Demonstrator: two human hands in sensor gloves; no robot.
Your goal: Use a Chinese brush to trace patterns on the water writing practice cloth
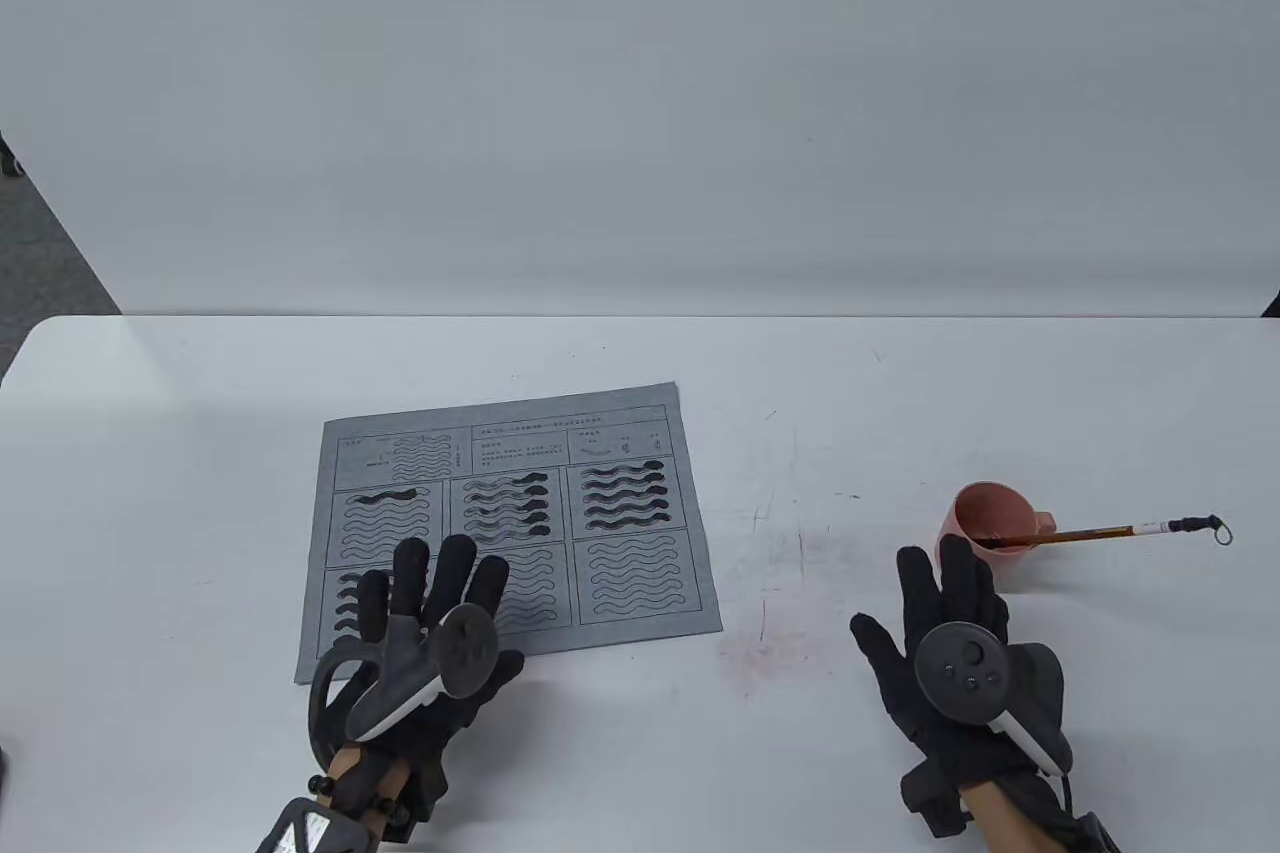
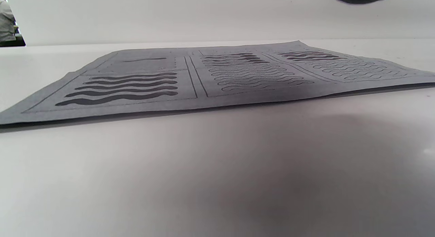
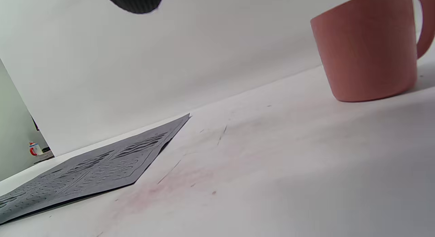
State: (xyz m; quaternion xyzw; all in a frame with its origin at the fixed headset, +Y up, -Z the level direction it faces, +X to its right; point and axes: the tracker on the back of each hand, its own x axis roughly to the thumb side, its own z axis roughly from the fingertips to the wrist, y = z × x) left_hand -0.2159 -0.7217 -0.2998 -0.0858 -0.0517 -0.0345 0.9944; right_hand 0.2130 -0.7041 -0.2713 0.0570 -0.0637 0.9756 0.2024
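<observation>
A grey water writing cloth (image 1: 640, 413) with wavy line panels lies flat on the white table; several waves are dark and wet. It also shows in the left wrist view (image 2: 217, 77) and the right wrist view (image 3: 102, 165). My left hand (image 1: 430, 593) lies flat with spread fingers on the cloth's near left part. A Chinese brush (image 1: 1110, 533) rests with its tip inside the pink cup (image 1: 990, 518), handle pointing right. My right hand (image 1: 945, 603) lies open and empty on the table just in front of the cup (image 3: 367, 50).
The table (image 1: 800, 373) has faint reddish stains and scratch marks (image 1: 770, 613) between the cloth and the cup. A white wall stands behind the table's far edge.
</observation>
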